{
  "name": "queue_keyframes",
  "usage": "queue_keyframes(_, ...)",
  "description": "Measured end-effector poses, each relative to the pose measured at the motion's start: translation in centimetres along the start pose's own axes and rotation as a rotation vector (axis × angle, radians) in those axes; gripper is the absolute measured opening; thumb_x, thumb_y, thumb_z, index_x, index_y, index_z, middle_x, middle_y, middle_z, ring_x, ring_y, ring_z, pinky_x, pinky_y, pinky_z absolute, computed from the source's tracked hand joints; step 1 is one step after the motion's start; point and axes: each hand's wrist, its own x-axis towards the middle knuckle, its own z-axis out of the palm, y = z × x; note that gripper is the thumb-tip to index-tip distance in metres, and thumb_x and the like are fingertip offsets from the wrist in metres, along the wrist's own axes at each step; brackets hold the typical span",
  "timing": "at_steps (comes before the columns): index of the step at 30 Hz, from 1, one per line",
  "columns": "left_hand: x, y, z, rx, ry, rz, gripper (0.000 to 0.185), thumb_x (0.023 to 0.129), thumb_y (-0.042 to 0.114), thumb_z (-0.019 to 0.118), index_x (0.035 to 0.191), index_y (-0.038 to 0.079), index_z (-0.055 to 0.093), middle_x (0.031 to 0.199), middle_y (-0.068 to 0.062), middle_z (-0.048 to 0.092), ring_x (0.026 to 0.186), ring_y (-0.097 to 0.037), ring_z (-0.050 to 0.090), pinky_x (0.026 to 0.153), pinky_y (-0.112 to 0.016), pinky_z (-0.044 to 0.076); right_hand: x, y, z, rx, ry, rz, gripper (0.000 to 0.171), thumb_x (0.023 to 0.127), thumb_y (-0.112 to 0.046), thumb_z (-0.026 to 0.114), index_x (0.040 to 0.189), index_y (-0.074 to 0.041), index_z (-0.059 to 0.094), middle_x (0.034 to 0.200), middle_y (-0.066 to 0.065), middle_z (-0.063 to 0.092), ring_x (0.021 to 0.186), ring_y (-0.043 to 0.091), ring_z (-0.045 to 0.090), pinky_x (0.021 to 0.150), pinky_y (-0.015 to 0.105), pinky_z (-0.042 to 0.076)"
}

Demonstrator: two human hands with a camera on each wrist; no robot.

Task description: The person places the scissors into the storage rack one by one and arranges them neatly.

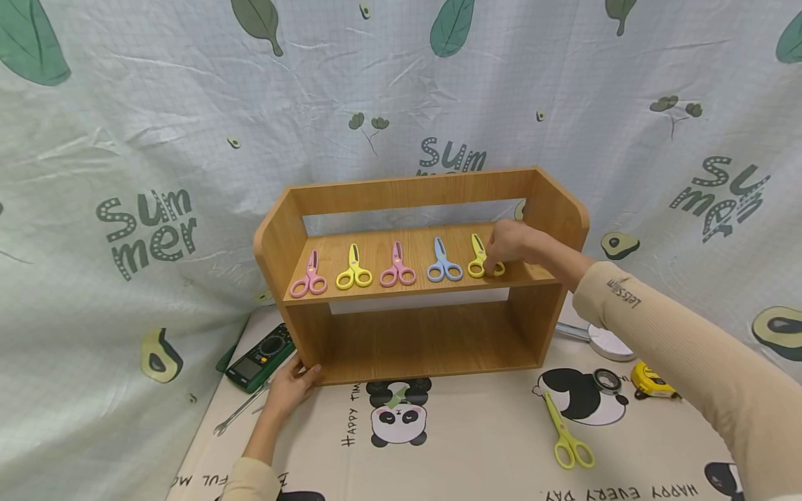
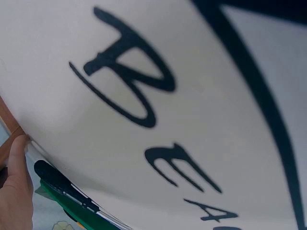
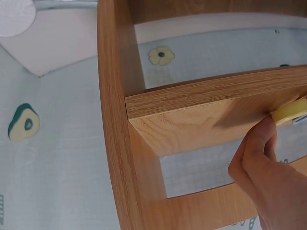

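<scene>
The right hand (image 1: 510,243) pinches the yellow scissors (image 1: 481,260) on the wooden shelf (image 1: 413,191), and its fingers hide part of the handles. In the right wrist view only a yellow bit (image 3: 290,111) peeks out past the fingers. The left hand (image 1: 291,385) rests open on the shelf's bottom corner. Just left of that hand, a green meter (image 1: 260,356) is half hidden behind the shelf.

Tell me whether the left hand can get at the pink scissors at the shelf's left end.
Probably yes: the left hand rests at the shelf's lower left corner, and the pink scissors lie uncovered above it, open front.
</scene>
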Motion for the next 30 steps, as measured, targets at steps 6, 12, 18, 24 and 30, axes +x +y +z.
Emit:
queue_keyframes(6,0.0,0.0,0.0,0.005,-0.003,-0.013,0.068,0.106,0.012,0.059,0.164,0.002,0.025,0.163,-0.034,0.031,0.139,-0.052,0.051,0.105,-0.055,0.055,0.0,0.0,0.0,-0.011,-0.002,0.013,0.032,0.084,-0.011,0.078,0.065,-0.013,0.052,0.062,-0.004,0.038,0.068,0.015,0.044,0.061,0.027,0.036)
queue_keyframes(12,0.0,0.0,-0.1,0.004,-0.008,-0.01,0.068,0.106,0.012,0.059,0.164,0.003,0.025,0.164,-0.034,0.031,0.14,-0.053,0.049,0.105,-0.055,0.055,0.0,0.0,0.0,-0.009,-0.009,0.011,0.033,0.085,-0.012,0.078,0.066,-0.013,0.052,0.061,-0.004,0.037,0.067,0.015,0.044,0.062,0.027,0.036)
queue_keyframes(18,0.1,0.0,-0.1,-0.012,-0.01,-0.005,0.067,0.106,0.011,0.059,0.164,0.002,0.026,0.164,-0.034,0.03,0.14,-0.053,0.049,0.106,-0.054,0.055,-0.2,0.1,0.0,0.018,-0.005,0.004,0.033,0.086,-0.01,0.078,0.066,-0.012,0.052,0.061,-0.004,0.037,0.067,0.015,0.044,0.065,0.029,0.038)
queue_keyframes(24,0.1,0.1,-0.1,-0.005,-0.007,-0.012,0.067,0.106,0.013,0.058,0.164,0.003,0.026,0.165,-0.033,0.029,0.142,-0.053,0.047,0.106,-0.053,0.054,-1.2,-0.2,-0.4,0.04,0.021,-0.048,0.029,0.085,-0.009,0.078,0.07,-0.007,0.052,0.067,0.002,0.04,0.066,0.016,0.04,0.063,0.031,0.038)
queue_keyframes(30,0.1,-0.1,0.0,-0.052,-0.022,-0.008,0.068,0.106,0.01,0.058,0.164,0.002,0.024,0.164,-0.035,0.028,0.14,-0.053,0.049,0.107,-0.051,0.054,-4.3,-0.3,-1.0,0.129,0.141,-0.145,0.047,0.084,-0.007,0.079,0.124,0.012,0.062,0.119,0.026,0.064,0.104,0.032,0.059,0.098,0.047,0.056)
